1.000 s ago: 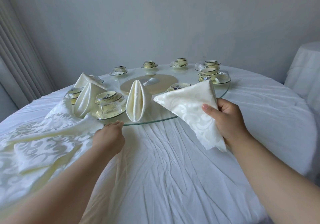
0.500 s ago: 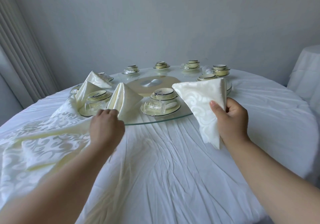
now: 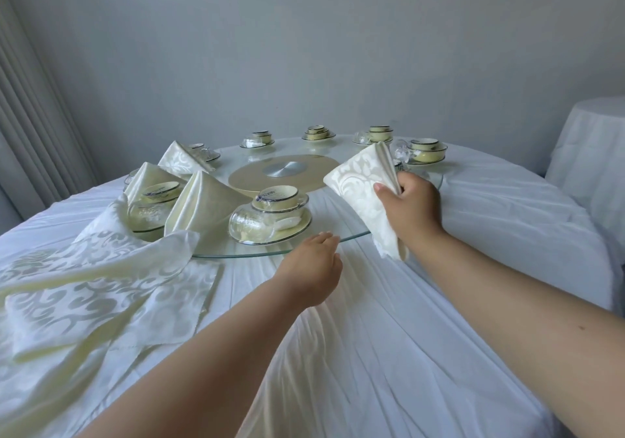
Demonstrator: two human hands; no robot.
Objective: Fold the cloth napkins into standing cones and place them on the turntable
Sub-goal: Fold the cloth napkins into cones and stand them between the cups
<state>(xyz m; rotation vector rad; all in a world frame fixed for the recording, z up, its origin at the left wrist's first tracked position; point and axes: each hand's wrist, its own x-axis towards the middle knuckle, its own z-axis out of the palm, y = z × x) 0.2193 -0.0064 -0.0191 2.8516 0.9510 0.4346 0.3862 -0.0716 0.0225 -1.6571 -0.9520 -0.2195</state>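
Note:
My right hand [image 3: 414, 212] grips a folded cream patterned napkin [image 3: 360, 190] above the right part of the glass turntable [image 3: 341, 216]; the napkin's lower tip hangs past the rim. My left hand [image 3: 311, 268] reaches forward, its fingertips at the turntable's near rim, holding nothing. Three folded napkin cones stand on the left of the turntable: the nearest [image 3: 203, 206], one behind it [image 3: 147, 178], and one further back [image 3: 182, 162].
A cup-and-saucer place setting [image 3: 279, 214] sits near the front rim, with several more settings around the turntable's far edge. Loose unfolded napkins [image 3: 84, 285] lie heaped on the white tablecloth at left. A second covered table [image 3: 592, 167] stands at right.
The turntable has turned, carrying the cones and settings leftward. My left hand has shifted right along the near rim. My right hand still holds the folded napkin, slightly higher.

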